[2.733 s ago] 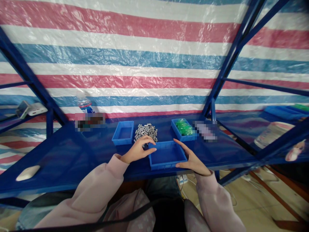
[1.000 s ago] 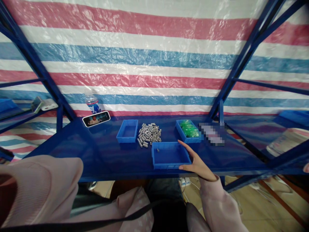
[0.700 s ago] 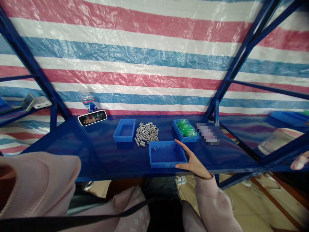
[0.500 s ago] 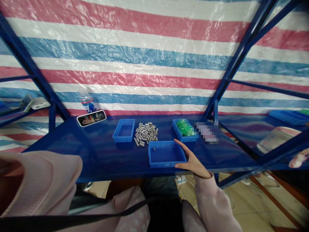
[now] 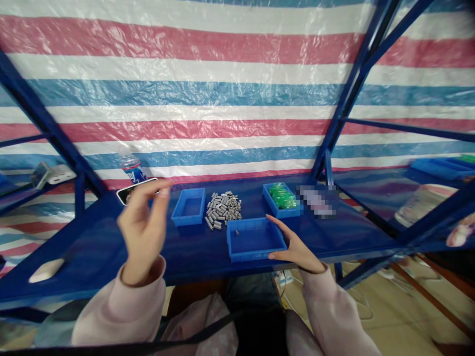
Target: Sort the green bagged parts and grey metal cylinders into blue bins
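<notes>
Two bare hands now show over the blue table (image 5: 352,237). The left hand (image 5: 144,225), out of view half a second ago, hangs raised and slightly blurred at left; thumb and index fingertip nearly meet, and whether anything lies between them cannot be told. The right hand (image 5: 297,250) is unchanged: spread wide, it spans and has hold of the right end of the front tray (image 5: 256,243). This tray sits near the table's front edge, one small metal piece (image 5: 237,233) towards its far left corner. Judged from this, the tray is being steadied while the left hand is back within the working area.

Surface: behind the front tray, a pile of metal pieces (image 5: 222,208) lies between the left tray (image 5: 188,205) and the right tray (image 5: 291,214), which contains green pieces (image 5: 282,196). The left hand partly hides a phone (image 5: 123,195) before a bottle (image 5: 132,168); a rounded white object (image 5: 46,271) lies farther left.

Room: striped sheeting (image 5: 208,94) hangs behind the blue metal frame (image 5: 343,104); pale floor (image 5: 374,301) shows below right.
</notes>
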A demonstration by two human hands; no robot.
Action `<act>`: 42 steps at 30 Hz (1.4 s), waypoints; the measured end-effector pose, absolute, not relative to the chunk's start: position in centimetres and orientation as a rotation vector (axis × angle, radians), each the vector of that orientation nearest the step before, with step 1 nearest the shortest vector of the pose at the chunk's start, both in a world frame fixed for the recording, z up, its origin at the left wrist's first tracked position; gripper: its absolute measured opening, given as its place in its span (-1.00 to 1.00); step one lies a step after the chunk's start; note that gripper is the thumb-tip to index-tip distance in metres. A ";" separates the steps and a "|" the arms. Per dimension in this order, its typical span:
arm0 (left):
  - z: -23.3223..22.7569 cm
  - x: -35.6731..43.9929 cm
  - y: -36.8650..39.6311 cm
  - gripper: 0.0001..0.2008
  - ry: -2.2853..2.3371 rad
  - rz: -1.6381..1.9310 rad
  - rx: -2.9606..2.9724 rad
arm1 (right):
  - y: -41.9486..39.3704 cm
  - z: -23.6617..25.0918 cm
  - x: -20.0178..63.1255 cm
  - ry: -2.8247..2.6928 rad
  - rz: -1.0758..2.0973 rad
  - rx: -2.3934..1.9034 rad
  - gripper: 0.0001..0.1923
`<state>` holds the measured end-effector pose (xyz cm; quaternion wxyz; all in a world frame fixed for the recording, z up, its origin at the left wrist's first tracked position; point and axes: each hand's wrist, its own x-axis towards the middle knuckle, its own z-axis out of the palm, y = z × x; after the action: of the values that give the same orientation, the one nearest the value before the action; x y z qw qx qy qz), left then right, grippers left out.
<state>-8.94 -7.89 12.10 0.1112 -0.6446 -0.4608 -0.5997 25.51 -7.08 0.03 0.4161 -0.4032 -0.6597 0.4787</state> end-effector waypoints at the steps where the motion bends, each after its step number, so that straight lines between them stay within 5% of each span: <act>1: 10.8 -8.4 -7.2 -0.79 -1.375 -1.628 -2.008 | -7.0 -0.1 25.5 -1.657 1.197 -1.011 0.02; 6: 3.9 -5.5 -4.3 -0.80 -1.479 -0.825 -2.436 | -6.9 -0.4 25.7 -1.667 1.182 -0.992 0.02; 11: 0.9 -4.2 -3.7 -0.76 -1.476 -0.595 -2.518 | -7.1 0.0 25.8 -1.677 1.195 -0.980 0.00; 28: 0.4 -3.2 -2.8 -0.89 -1.536 -0.616 -2.569 | -6.9 -0.3 25.7 -1.638 1.179 -0.987 0.02; 42: 0.4 -3.8 -2.5 -0.88 -1.540 -1.075 -2.406 | -7.0 -0.1 25.7 -1.630 1.207 -0.996 0.02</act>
<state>-3.85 -2.52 0.45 0.0446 -0.7875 -0.5041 -0.3518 25.65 -6.96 -0.11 0.4269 -0.3988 -0.6522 0.4831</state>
